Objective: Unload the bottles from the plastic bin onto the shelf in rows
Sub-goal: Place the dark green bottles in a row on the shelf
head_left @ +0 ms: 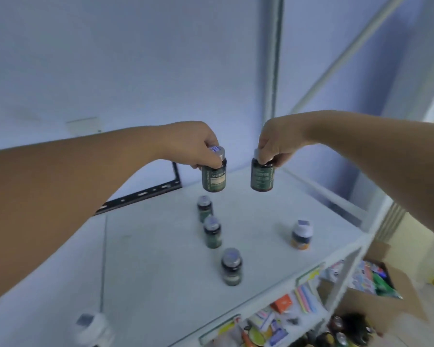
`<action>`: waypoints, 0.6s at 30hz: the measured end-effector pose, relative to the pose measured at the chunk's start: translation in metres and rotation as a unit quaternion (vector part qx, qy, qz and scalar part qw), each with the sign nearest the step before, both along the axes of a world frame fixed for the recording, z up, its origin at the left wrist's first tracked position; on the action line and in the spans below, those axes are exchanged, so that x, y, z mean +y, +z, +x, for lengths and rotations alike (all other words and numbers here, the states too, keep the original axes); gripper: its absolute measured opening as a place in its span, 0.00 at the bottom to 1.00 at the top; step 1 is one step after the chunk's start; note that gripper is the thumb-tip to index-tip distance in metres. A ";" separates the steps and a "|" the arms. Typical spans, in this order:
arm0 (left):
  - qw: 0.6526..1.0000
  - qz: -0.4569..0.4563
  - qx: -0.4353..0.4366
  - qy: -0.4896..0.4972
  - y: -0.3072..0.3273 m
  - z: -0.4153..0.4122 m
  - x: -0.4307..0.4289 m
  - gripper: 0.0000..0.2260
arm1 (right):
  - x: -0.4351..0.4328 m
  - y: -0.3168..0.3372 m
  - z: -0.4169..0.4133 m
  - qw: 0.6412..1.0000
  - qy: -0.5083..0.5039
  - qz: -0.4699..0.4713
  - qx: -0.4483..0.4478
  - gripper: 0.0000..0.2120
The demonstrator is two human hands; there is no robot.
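Observation:
My left hand (pixel 194 145) grips a dark green bottle (pixel 214 177) by its silver cap, above the white shelf (pixel 156 246). My right hand (pixel 277 141) holds a second dark green bottle (pixel 261 177) the same way, just to the right of the first. Both bottles hang upright over the back of the shelf. Below them three green bottles stand in a row running toward me: one (pixel 205 208), another (pixel 212 231), and the nearest (pixel 231 266). The plastic bin is out of sight.
A white-capped bottle with an orange label (pixel 301 234) stands alone at the right of the shelf. A white bottle (pixel 93 328) lies blurred at the near left. A black bracket (pixel 145 192) runs along the back. Lower shelves (pixel 281 319) and a cardboard box (pixel 376 279) hold packaged goods.

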State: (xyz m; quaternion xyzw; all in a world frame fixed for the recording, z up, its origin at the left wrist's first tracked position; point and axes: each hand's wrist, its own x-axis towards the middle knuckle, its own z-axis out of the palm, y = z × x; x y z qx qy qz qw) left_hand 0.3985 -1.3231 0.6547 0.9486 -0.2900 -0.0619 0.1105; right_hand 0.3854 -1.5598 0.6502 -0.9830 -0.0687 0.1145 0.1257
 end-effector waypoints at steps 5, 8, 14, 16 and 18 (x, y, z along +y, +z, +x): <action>0.998 -0.020 -0.013 0.051 -0.016 0.020 0.064 0.13 | 0.065 -0.009 0.047 0.998 0.056 -0.038 -0.012 0.12; 0.997 -0.026 -0.018 0.074 -0.038 0.045 0.079 0.12 | 0.086 -0.019 0.090 0.995 0.077 -0.070 -0.012 0.12; 0.991 -0.028 -0.004 0.134 -0.088 0.107 0.077 0.11 | 0.111 -0.058 0.186 0.990 0.122 -0.076 -0.007 0.11; 0.987 -0.039 0.010 0.158 -0.107 0.127 0.071 0.12 | 0.116 -0.073 0.216 0.990 0.129 -0.057 -0.002 0.07; 0.983 -0.046 0.027 0.177 -0.128 0.145 0.063 0.12 | 0.123 -0.092 0.244 0.987 0.147 -0.064 0.002 0.06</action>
